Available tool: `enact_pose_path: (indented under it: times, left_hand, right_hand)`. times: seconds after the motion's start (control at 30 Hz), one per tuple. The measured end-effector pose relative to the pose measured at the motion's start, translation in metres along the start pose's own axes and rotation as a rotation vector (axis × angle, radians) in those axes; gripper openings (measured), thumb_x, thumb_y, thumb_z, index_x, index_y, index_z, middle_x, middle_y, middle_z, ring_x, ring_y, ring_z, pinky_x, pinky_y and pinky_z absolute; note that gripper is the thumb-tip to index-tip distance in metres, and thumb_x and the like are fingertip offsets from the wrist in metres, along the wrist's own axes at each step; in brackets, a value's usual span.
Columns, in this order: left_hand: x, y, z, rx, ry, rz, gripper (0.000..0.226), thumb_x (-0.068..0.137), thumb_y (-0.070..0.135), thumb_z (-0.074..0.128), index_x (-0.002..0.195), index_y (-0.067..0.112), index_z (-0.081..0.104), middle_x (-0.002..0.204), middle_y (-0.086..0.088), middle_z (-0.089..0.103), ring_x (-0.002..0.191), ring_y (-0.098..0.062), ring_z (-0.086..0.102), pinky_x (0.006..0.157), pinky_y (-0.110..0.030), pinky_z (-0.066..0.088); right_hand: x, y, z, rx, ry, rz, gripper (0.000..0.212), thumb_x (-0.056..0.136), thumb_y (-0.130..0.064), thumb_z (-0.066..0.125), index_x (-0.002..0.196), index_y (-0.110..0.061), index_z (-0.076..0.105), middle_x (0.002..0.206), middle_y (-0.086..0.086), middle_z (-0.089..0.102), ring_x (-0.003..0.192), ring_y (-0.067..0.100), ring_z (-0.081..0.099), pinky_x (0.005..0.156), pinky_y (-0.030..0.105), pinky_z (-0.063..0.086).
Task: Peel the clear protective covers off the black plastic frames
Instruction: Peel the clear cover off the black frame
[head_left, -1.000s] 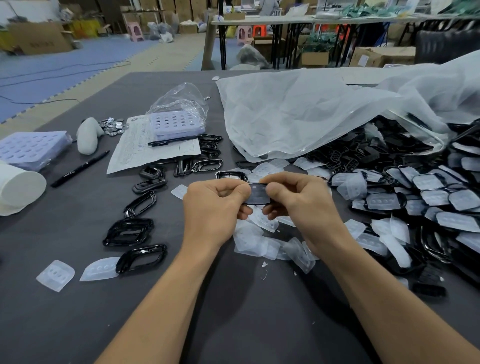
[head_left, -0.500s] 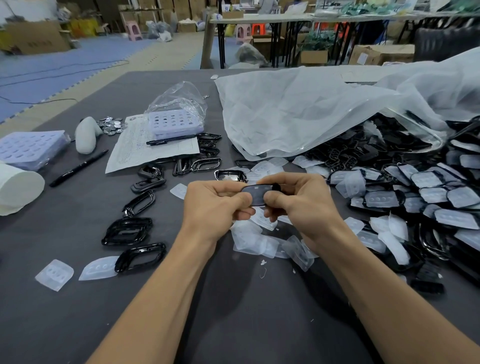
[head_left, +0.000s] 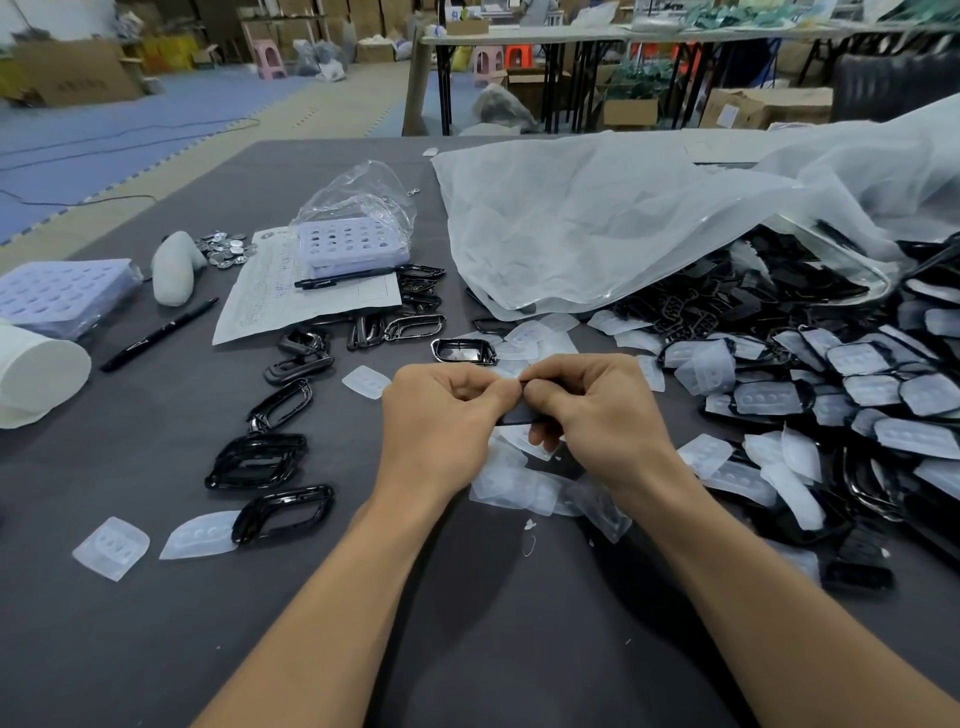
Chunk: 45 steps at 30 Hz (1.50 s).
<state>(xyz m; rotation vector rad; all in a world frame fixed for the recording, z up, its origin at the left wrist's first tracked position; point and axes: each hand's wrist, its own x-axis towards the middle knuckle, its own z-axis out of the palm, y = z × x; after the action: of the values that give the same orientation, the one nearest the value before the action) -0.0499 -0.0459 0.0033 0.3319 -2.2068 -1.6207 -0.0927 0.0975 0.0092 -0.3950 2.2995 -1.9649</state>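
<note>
My left hand (head_left: 441, 415) and my right hand (head_left: 597, 410) meet over the middle of the grey table (head_left: 156, 623) and together grip one black plastic frame (head_left: 519, 417), fingertips pinching at its top edge. The hands hide most of the frame, so I cannot tell whether its clear cover is on. Peeled clear covers (head_left: 519, 488) lie in a loose heap just below the hands. Bare black frames (head_left: 283, 512) lie in a row to the left. A large pile of covered frames (head_left: 831, 395) fills the right side.
A big clear plastic bag (head_left: 623, 223) lies over the pile at the back right. At the left are a paper sheet (head_left: 291, 306) with a pen, purple hole trays (head_left: 353, 247), a black marker (head_left: 156, 335), a white cup (head_left: 36, 374) and small metal discs (head_left: 226, 249).
Both hands have turned the frame from lying flat between them to edge-on, and the fingertips have closed together at its top edge. The rest of the table is unchanged.
</note>
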Motion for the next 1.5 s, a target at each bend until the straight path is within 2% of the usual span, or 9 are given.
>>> enact_pose_path:
  times: [0.27,0.4,0.5,0.6,0.77,0.97,1.1,1.23,1.5]
  left_hand:
    - [0.002,-0.001,0.001,-0.01,0.055,0.0,0.021,0.082,0.019,0.082,0.072,0.037,0.081,0.049,0.009,0.065,0.039,-0.002,0.047,0.045,-0.018,0.039]
    - [0.006,0.002,-0.003,-0.129,0.116,-0.147,0.019,0.084,0.017,0.078,0.067,0.026,0.08,0.055,-0.006,0.068,0.039,-0.013,0.05,0.044,-0.024,0.042]
    - [0.008,0.005,-0.007,-0.311,0.012,-0.273,0.023,0.087,0.01,0.072,0.069,0.02,0.081,0.058,-0.006,0.067,0.04,-0.012,0.047,0.043,-0.022,0.038]
    - [0.007,0.008,-0.008,-0.403,-0.109,-0.294,0.02,0.091,0.012,0.068,0.077,0.01,0.082,0.061,-0.01,0.066,0.041,-0.013,0.046,0.041,-0.02,0.032]
    - [0.006,0.007,-0.009,-0.447,-0.134,-0.245,0.032,0.089,0.044,0.069,0.08,0.017,0.083,0.081,-0.006,0.074,0.064,-0.01,0.06,0.048,-0.02,0.041]
    - [0.006,0.003,-0.016,-0.376,-0.302,-0.123,0.019,0.071,0.012,0.072,0.086,0.018,0.083,0.065,0.01,0.064,0.058,-0.004,0.05,0.058,-0.016,0.043]
    - [0.01,0.003,-0.02,-0.459,-0.301,-0.182,0.036,0.067,0.009,0.073,0.091,-0.017,0.067,0.06,0.002,0.05,0.054,-0.008,0.044,0.055,-0.016,0.039]
    - [0.01,0.003,-0.018,-0.507,-0.303,-0.213,0.01,0.064,0.002,0.077,0.069,0.01,0.077,0.056,0.004,0.054,0.051,-0.007,0.046,0.051,-0.015,0.039]
    - [0.008,0.004,-0.015,-0.536,-0.228,-0.259,0.02,0.078,-0.007,0.07,0.094,0.0,0.08,0.066,0.001,0.066,0.057,-0.007,0.052,0.053,-0.014,0.043]
  right_hand:
    - [-0.002,-0.004,-0.001,0.172,-0.036,0.1,0.03,0.095,0.011,0.053,0.092,-0.006,0.078,0.074,0.014,0.073,0.059,0.025,0.067,0.054,0.032,0.056]
    - [-0.009,-0.008,-0.004,-0.255,0.067,-0.209,0.043,0.083,-0.004,0.072,0.111,-0.036,0.077,0.109,-0.019,0.074,0.102,0.002,0.068,0.083,0.017,0.055]
    - [-0.013,-0.009,-0.002,-0.413,0.017,-0.374,0.045,0.076,-0.001,0.078,0.105,-0.035,0.079,0.121,-0.021,0.071,0.122,0.0,0.058,0.098,0.023,0.05]
    - [-0.014,-0.009,0.0,-0.352,0.08,-0.35,0.039,0.081,-0.003,0.076,0.092,-0.04,0.08,0.1,-0.023,0.074,0.104,-0.004,0.063,0.085,0.016,0.049]
    - [-0.007,-0.013,-0.006,-0.133,0.044,-0.133,0.026,0.087,-0.006,0.073,0.082,-0.031,0.081,0.069,-0.011,0.073,0.064,0.001,0.064,0.061,0.013,0.049]
    - [-0.005,-0.016,-0.01,0.199,-0.068,0.097,0.015,0.085,0.003,0.076,0.08,-0.011,0.082,0.082,0.015,0.078,0.073,0.022,0.069,0.075,0.033,0.058]
    - [-0.004,-0.016,-0.011,0.346,-0.158,0.209,0.009,0.075,-0.003,0.082,0.077,-0.012,0.081,0.084,0.016,0.076,0.08,0.025,0.068,0.089,0.04,0.054]
    - [-0.004,-0.014,-0.015,0.463,-0.262,0.283,0.021,0.06,-0.019,0.083,0.08,-0.014,0.078,0.088,0.01,0.074,0.081,0.018,0.065,0.09,0.035,0.049]
    - [0.0,-0.01,-0.015,0.499,-0.252,0.339,0.004,0.069,-0.012,0.079,0.069,-0.015,0.081,0.079,0.005,0.073,0.075,0.015,0.064,0.078,0.028,0.053]
